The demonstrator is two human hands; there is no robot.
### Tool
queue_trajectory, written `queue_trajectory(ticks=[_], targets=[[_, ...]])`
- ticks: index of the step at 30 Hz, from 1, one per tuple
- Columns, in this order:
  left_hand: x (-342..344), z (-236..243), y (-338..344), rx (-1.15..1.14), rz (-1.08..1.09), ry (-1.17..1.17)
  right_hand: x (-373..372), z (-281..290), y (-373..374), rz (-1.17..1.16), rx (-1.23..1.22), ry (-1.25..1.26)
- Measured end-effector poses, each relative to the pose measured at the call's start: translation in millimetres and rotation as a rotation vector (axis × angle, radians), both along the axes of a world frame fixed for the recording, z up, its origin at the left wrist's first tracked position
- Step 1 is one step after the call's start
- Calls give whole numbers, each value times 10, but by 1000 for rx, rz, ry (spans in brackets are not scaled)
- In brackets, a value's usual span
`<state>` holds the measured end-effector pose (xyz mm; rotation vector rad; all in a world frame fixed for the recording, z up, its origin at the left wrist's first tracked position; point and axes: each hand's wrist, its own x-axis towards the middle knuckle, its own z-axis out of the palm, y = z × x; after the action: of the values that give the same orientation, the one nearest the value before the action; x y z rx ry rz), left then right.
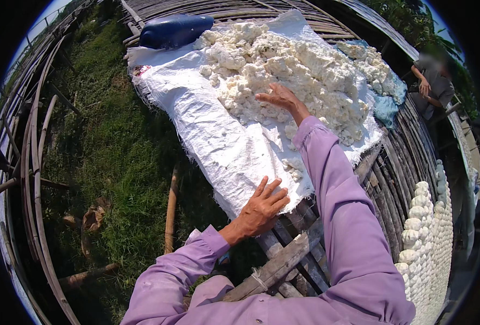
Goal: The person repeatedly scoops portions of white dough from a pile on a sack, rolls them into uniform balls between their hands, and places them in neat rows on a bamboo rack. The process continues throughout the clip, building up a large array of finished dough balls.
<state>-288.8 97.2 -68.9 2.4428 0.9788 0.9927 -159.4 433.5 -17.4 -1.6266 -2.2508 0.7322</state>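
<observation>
A crumbly heap of off-white lumps (316, 70) covers much of a white woven sheet (196, 130). My left hand (260, 208) rests on the sheet's near edge, fingers spread. My right hand (279, 98) reaches over the left-middle part of the heap, fingers apart and touching or just above the lumps; I cannot tell which. More lumps lie on a blue sheet (387, 111) at the right, and a dark blue plastic container (169, 31) lies at the far left corner of the white sheet.
A bamboo slat platform (391, 179) bears the sheets. A wooden beam (261, 276) crosses near me. Grass (110, 151) and bamboo poles (36, 162) are at left. Another person (429, 89) is at the upper right. Rows of white rounded pieces (424, 244) stand at lower right.
</observation>
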Motion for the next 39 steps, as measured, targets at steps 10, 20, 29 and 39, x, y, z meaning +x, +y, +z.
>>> queue_trajectory(ticks=[10,20,29,39], targets=[[-19,69,17,-6,-27,32,-497,-547,-91,-37,85,-328],[6,-7,-1,60,-9,-27,121,-437,-828,-246,28,606],[-3,-13,1,62,-10,3,368,-398,-1210,-285,255,-350],[-2,-83,-1,46,-45,-42,407,-11,-1356,-189,205,-58]])
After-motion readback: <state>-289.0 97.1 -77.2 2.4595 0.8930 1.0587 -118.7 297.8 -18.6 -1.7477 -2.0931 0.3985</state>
